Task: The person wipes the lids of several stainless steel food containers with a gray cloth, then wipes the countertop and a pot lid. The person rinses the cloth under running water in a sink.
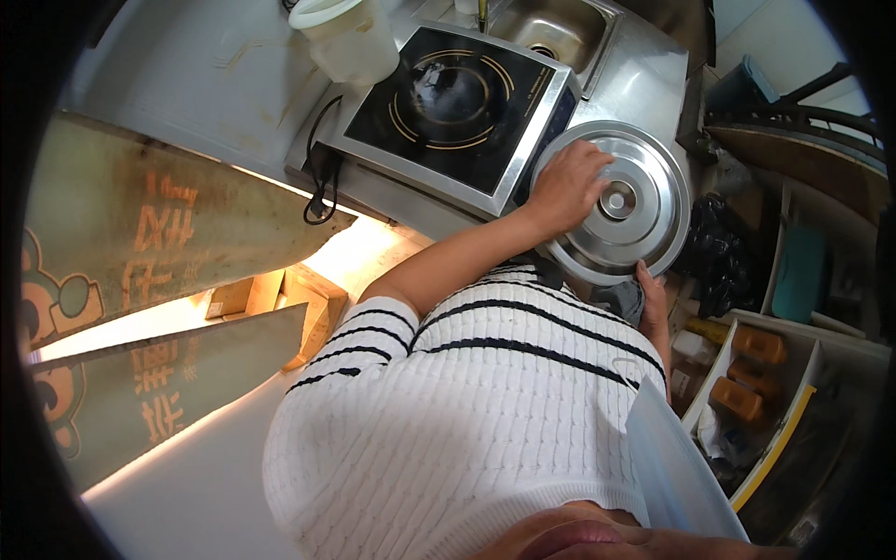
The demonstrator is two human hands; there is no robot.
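Observation:
A round stainless steel lid (647, 234) with a knob in its recessed centre lies in front of me, just right of the induction cooker (455, 105). My left hand (575, 183) rests over the lid's left part, fingers slightly apart and their tips close to the knob; the palm side is hidden. At the lid's near right edge, my right hand (652, 297) has its thumb on the rim, with the other fingers mostly hidden. A dark grey cloth (621, 301) shows beside that hand, below the rim. What lies under the lid cannot be seen.
A whitish plastic bucket (357, 45) stands at the cooker's back left corner. A black cable (322, 189) hangs by the steel counter's front edge. Behind the cooker is a metal sink (560, 31). To the right are a black plastic bag (721, 252) and a shelf unit (707, 381) with orange-brown containers.

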